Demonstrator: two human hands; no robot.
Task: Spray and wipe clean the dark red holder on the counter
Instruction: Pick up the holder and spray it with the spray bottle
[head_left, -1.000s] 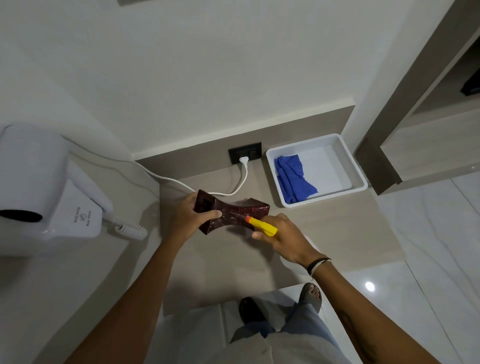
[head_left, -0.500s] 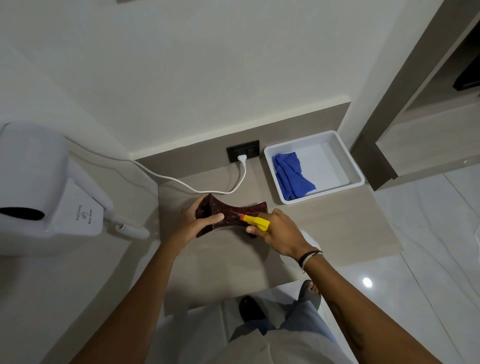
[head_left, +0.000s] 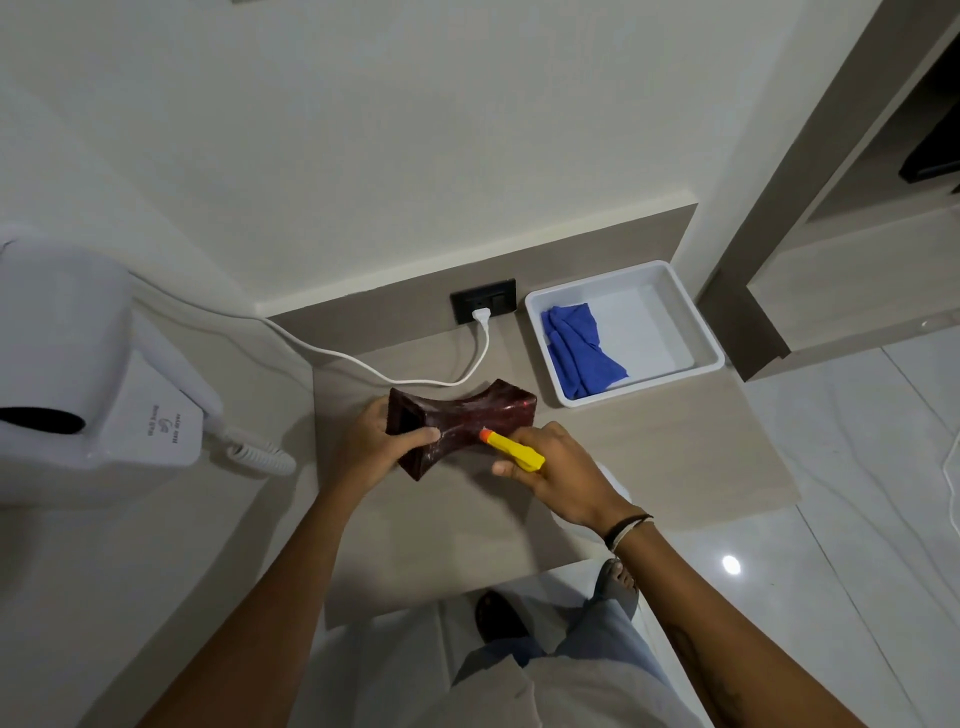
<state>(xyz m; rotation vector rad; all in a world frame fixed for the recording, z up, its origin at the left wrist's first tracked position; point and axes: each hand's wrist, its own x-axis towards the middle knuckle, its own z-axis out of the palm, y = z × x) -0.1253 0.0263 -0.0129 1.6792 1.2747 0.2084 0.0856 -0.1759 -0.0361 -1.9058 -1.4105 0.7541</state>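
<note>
Overhead, your view takes in a white wall (head_left: 467, 130) and pale tiled floor (head_left: 831, 493). Wall-mounted hair dryer (head_left: 93, 374) at left, its white cord (head_left: 363, 364) plugged into a black socket (head_left: 483, 307). Beige desk (head_left: 675, 457) carries a white tray (head_left: 704, 338) at the back right; inside it, a crumpled blue cloth (head_left: 576, 353) lies against the left wall. Dark red holder (head_left: 467, 421) lies on its side mid-desk, open end toward you. Your left hand (head_left: 379, 447) grips that open end. Your right hand (head_left: 561, 478) is closed around a yellow spray nozzle (head_left: 511, 449), its tip touching or just beside the holder.
</note>
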